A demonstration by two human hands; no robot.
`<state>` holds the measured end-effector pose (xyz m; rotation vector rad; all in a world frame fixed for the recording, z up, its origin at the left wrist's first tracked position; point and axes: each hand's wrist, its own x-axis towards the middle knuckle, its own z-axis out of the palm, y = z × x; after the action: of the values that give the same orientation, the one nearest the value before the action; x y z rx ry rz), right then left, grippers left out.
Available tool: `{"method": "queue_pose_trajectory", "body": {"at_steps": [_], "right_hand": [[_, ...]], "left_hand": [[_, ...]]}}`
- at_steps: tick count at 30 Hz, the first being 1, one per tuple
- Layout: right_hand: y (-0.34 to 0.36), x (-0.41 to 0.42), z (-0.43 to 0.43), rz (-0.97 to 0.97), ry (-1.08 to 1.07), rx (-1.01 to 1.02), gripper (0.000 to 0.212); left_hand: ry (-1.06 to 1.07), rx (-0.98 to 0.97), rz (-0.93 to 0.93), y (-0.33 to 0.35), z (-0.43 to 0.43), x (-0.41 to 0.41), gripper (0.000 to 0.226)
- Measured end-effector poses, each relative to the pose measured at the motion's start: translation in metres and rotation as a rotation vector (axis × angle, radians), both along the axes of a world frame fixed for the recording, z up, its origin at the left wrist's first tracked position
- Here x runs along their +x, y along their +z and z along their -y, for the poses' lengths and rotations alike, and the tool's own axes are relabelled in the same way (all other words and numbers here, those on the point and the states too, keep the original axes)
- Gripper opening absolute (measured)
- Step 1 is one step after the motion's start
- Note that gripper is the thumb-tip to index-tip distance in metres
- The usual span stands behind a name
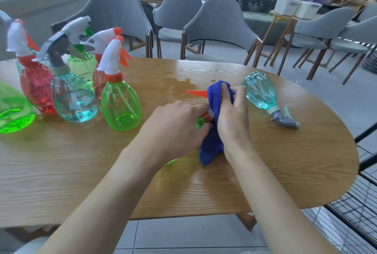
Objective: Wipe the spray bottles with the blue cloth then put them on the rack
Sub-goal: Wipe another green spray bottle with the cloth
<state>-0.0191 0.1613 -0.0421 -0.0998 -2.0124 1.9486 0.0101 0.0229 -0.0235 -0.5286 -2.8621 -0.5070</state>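
My left hand [175,129] grips a green spray bottle [201,121] lying over the wooden table [81,168]; most of its body is hidden under my hand. My right hand [232,119] holds the blue cloth [214,107] wrapped round the bottle's sprayer head, whose orange trigger [196,92] sticks out to the left. A teal bottle [261,94] with a grey sprayer lies on its side to the right. Several more bottles stand at the left: green [120,107], teal [73,98], red [36,88].
A wet patch [183,84] glistens on the table behind the cloth. A black wire rack [359,209] stands at the table's right edge. Grey chairs [220,29] line the far side.
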Motion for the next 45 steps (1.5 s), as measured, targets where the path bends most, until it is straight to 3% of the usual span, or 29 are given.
{"method": "queue_pose_trajectory", "body": {"at_steps": [5,9,15,19,22,26,30,33,38,42,45], "right_hand": [[-0.007,0.0,-0.002,-0.035,0.111,-0.133,0.005],[-0.006,0.001,0.001,-0.061,0.141,-0.09,0.006],[-0.006,-0.003,0.004,-0.02,0.003,-0.028,0.036],[-0.006,-0.001,0.004,-0.053,0.092,0.005,0.019],[-0.009,0.001,0.003,-0.04,0.206,0.062,0.006],[-0.008,0.004,0.003,-0.031,0.241,0.112,0.011],[-0.01,0.003,0.004,-0.011,0.118,0.06,0.036],[-0.011,0.005,0.007,0.024,0.114,-0.034,0.047],[-0.008,0.002,0.006,0.181,0.195,-0.478,0.031],[-0.005,0.005,0.007,0.149,0.281,-0.539,0.012],[-0.005,0.008,0.01,0.136,0.376,-0.585,0.013]], "left_hand": [[0.023,0.056,-0.032,-0.002,0.009,-0.006,0.033],[0.015,0.102,-0.042,-0.003,0.019,-0.011,0.032],[-0.077,0.072,-0.01,-0.005,0.018,-0.008,0.036],[-0.064,0.102,-0.027,-0.006,0.021,-0.012,0.031],[-0.036,0.233,-0.003,-0.007,0.028,-0.017,0.029],[-0.025,0.365,0.024,-0.006,0.036,-0.022,0.034],[0.019,0.258,0.004,-0.007,0.03,-0.018,0.044],[0.025,0.234,0.002,-0.007,0.029,-0.017,0.045],[0.052,0.221,-0.026,-0.01,0.027,-0.016,0.056],[0.078,0.313,-0.044,-0.01,0.031,-0.018,0.05],[0.005,0.301,-0.038,-0.011,0.031,-0.018,0.05]]}}
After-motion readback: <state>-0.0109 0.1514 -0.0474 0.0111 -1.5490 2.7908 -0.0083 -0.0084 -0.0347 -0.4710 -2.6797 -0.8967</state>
